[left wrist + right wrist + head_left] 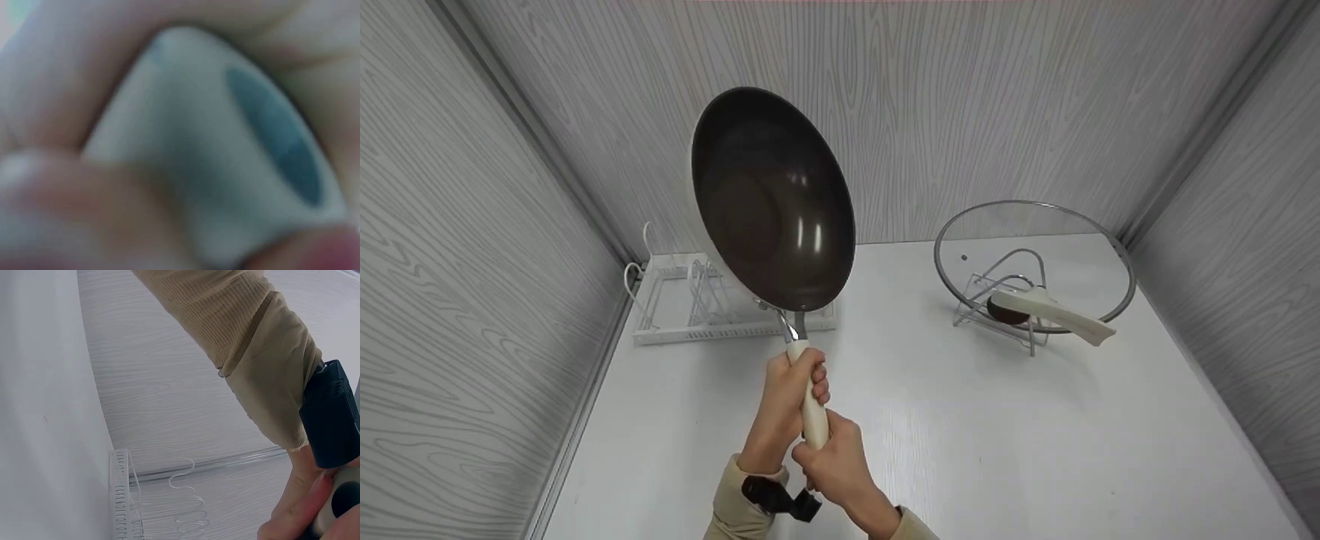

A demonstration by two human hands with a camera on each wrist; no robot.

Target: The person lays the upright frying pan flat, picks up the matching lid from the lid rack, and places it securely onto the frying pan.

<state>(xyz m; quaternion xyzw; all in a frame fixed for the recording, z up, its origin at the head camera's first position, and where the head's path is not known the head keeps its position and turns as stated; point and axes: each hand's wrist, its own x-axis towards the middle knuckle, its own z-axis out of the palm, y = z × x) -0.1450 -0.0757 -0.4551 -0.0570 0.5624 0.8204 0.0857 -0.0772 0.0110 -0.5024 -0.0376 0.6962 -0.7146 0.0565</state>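
Gripping a pan by its cream handle, both hands at work. Right hand nearest the body, fingers closed round the lower end; left hand just ahead of it, wrapped round the upper part, thumb side toward the pan. Tan sleeves behind both hands; black device strapped at the left wrist. Left wrist view very blurred: handle end with a dark oval, fingers pressed about it.

Just beyond the left hand, a metal neck, then the pan itself, tipped up, dark inside facing the wearer, two bright glints low on its right side. White tabletop under the hands.

Farther off, ahead and left of the left hand: white slotted rack with wire loops, partly behind the pan. Gap between pan and rack cannot be judged.

Well to the right of the right hand and ahead: wire stand with a round glass lid leaning tilted on it, its cream grip angled toward the wearer. Beyond everything, grey wood-grain wall.
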